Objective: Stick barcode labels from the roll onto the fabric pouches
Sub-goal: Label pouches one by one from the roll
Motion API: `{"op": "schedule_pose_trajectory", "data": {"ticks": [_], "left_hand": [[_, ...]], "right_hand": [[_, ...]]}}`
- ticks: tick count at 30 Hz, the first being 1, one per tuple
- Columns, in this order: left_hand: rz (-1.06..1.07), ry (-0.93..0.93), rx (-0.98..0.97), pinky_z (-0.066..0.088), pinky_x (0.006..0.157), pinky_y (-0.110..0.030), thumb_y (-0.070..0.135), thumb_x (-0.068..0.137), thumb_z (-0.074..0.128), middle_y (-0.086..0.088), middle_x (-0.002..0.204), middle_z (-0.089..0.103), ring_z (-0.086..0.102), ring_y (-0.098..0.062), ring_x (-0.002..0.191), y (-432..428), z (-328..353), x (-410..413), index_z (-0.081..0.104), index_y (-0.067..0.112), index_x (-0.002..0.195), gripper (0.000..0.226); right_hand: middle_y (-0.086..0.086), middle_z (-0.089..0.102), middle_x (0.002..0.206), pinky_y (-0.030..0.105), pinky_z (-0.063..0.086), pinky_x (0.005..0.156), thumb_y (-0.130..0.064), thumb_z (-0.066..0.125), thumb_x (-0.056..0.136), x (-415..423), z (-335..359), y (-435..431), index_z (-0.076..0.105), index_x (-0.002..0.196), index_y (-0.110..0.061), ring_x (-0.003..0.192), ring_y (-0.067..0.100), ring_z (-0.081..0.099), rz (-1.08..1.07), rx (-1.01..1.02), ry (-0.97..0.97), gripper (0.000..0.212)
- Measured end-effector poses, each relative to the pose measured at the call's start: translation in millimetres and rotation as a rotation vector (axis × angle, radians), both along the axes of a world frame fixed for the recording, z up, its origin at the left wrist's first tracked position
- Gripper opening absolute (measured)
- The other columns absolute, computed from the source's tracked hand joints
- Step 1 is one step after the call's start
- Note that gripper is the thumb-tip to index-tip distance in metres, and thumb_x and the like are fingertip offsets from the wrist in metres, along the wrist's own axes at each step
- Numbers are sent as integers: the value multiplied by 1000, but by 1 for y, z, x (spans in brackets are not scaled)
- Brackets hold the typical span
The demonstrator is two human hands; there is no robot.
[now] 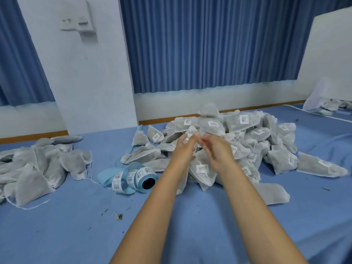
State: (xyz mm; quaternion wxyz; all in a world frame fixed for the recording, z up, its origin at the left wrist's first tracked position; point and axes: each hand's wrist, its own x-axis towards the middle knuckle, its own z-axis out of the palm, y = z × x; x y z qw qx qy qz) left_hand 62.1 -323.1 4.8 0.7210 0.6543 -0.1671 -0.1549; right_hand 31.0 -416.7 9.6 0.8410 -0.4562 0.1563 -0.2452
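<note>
Both left hand [183, 148] and right hand [216, 149] hover nearly touching above labelled pouches [247, 130] right of label roll [142, 177], presumably adding one; blur hides any pinch.

- Only the forearms, wrists and hands of the person are in view; the rest of the body lies outside the picture.
- The left forearm [152, 206] is bare from the lower edge of the view up to the wrist, slim and smooth.
- The right forearm [253, 206] is bare in the same way and of like build.
- The left hand [183, 149] is bare, with long, slender fingers.
- The right hand [217, 151] is bare too; its fingers are blurred, so nails and fine detail cannot be told.
</note>
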Motion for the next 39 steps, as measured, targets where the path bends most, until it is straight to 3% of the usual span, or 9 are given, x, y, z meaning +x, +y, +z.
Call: {"op": "schedule_pose_trajectory", "data": {"ticks": [4,7,11,15,19,25,30,35,39], "left_hand": [[201,-80,27,51,82,-20,33,95,57,-1,102,70,65,-13,99,13,-25,4,65,15,112,25],[331,-110,37,51,74,-21,21,94,56,-1,92,73,68,-13,89,39,-39,9,71,14,97,17],[476,-160,36,50,65,-19,13,92,54,1,81,72,67,-11,77,91,-54,19,71,12,88,17],[640,-263,4,47,63,-8,2,91,48,7,77,71,66,1,72,156,-66,20,71,9,85,25],[730,-378,154,46,63,-11,0,94,47,9,75,69,62,4,68,227,-87,22,68,14,77,30],[841,-310,617,43,94,-34,14,98,52,-14,124,54,57,-27,109,321,-130,45,57,3,122,28],[965,-253,680,40,96,-38,21,96,57,-18,145,33,46,-34,124,357,-131,76,38,1,140,52],[1058,-107,618,40,98,-45,39,98,53,-11,156,29,45,-35,130,391,-129,113,24,6,151,69],[1034,5,552,40,93,-41,42,92,62,-13,138,53,52,-36,124,405,-131,131,33,7,144,69]], "right_hand": [[12,63,79,32,47,71,-4,46,94,1,-25,58,63,79,-8,75,20,59,115,-250,97,23],[8,55,80,32,44,70,-6,46,96,5,-31,92,56,92,-8,73,18,52,138,-295,135,10],[4,55,70,16,42,55,4,41,94,10,-38,144,59,77,-8,59,5,54,229,-317,75,28],[-4,56,71,22,45,59,-5,46,95,23,-52,201,56,81,-20,61,8,53,376,-351,87,23],[9,66,76,24,47,67,7,50,87,37,-76,262,67,77,-7,70,15,60,407,-340,73,24],[18,67,77,26,52,70,10,56,82,52,-122,309,67,79,1,67,21,61,462,-522,199,15],[-3,66,72,14,47,65,3,58,81,53,-137,318,62,71,-19,65,7,59,409,-901,165,25],[4,64,71,35,53,70,7,54,82,56,-139,315,62,71,-15,63,16,58,397,-798,162,25],[2,65,72,30,53,69,5,54,83,57,-141,315,62,72,-16,64,12,58,413,-818,144,25]]}}
